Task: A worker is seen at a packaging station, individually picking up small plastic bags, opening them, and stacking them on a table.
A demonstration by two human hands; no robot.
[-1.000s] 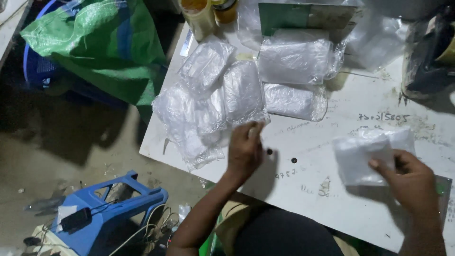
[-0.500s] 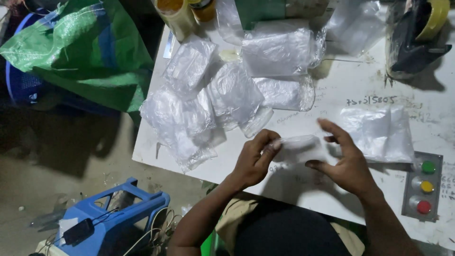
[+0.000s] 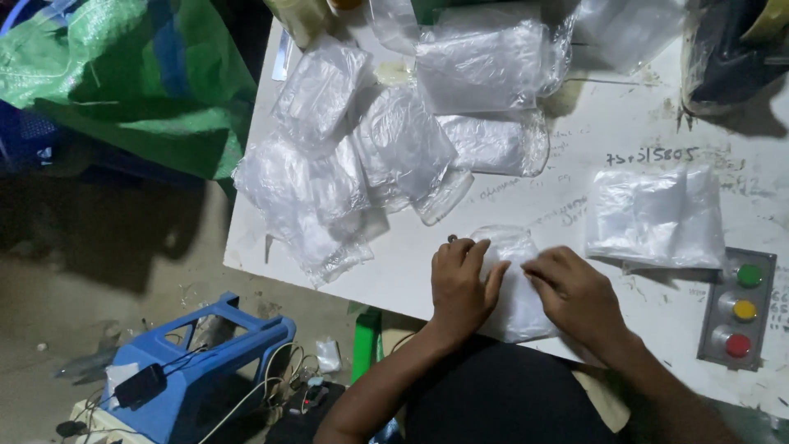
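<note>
Under both hands (image 3: pixel 460 284) (image 3: pixel 575 292), clear bag (image 3: pixel 514 308) partly hidden.

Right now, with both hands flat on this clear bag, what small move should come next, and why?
Probably smooth the bag outward with both palms. The left hand and right hand press on it at the table's near edge, and it looks rumpled between them. Once it lies flat, it could join the stack to the right.
</note>
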